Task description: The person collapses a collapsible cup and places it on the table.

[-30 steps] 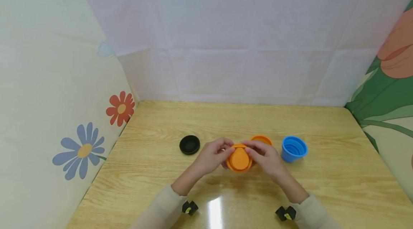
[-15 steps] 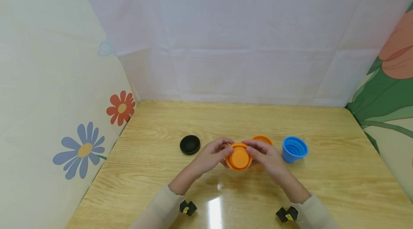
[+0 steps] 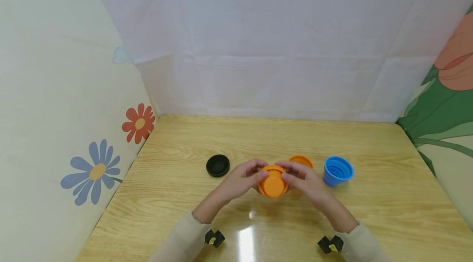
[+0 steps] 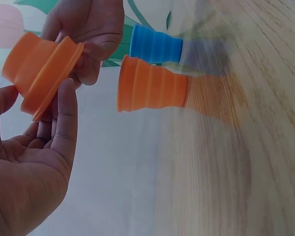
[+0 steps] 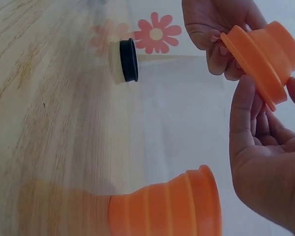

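Between both hands, above the table, is an orange collapsible cup (image 3: 274,186), partly folded, its base facing the head camera. My left hand (image 3: 242,178) grips its left rim between thumb and fingers; in the left wrist view the stepped folds of the held cup (image 4: 39,73) show. On the other side, my right hand (image 3: 308,180) pinches the right rim. Just behind the right hand stands a second orange collapsible cup (image 4: 152,86), extended and upright, partly hidden in the head view. A blue collapsible cup (image 3: 337,171) stands extended to the right of it.
A black, flat collapsed cup or lid (image 3: 217,165) lies on the wooden table (image 3: 177,139) left of the hands. White cloth (image 3: 240,48) hangs behind the table, and flower-printed cloth borders both sides.
The held orange cup tilts slightly, and its base section now stands out more from the rim. Both hands keep hold and barely shift. The other cups stay put.
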The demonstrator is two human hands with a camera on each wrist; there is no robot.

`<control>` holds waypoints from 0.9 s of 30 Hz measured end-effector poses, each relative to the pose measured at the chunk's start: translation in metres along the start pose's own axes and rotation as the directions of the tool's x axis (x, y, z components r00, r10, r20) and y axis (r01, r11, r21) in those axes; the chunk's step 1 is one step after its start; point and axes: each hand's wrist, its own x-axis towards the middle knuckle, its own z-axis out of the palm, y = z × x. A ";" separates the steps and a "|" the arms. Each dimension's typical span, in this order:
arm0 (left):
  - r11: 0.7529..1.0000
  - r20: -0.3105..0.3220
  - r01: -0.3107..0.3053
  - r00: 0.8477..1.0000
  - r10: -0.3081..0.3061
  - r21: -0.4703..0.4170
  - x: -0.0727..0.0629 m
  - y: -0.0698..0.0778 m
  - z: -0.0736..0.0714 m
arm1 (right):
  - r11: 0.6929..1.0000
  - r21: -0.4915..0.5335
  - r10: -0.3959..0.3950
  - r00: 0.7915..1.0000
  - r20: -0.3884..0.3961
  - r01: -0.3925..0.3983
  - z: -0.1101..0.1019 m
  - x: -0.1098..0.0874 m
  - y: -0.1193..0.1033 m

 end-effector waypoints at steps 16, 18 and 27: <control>0.997 0.044 -0.030 0.999 0.027 0.074 -0.001 0.005 0.001 | 0.992 -0.106 -0.060 0.992 0.112 0.072 -0.003 0.001 0.001; 0.994 0.045 -0.033 0.999 0.028 0.100 0.000 0.004 0.001 | 0.983 -0.158 -0.078 0.990 0.120 0.096 -0.004 0.001 0.001; 0.982 0.018 -0.029 0.999 0.026 0.188 0.002 0.002 0.003 | 0.944 -0.293 -0.136 0.988 0.077 0.153 0.000 -0.001 0.005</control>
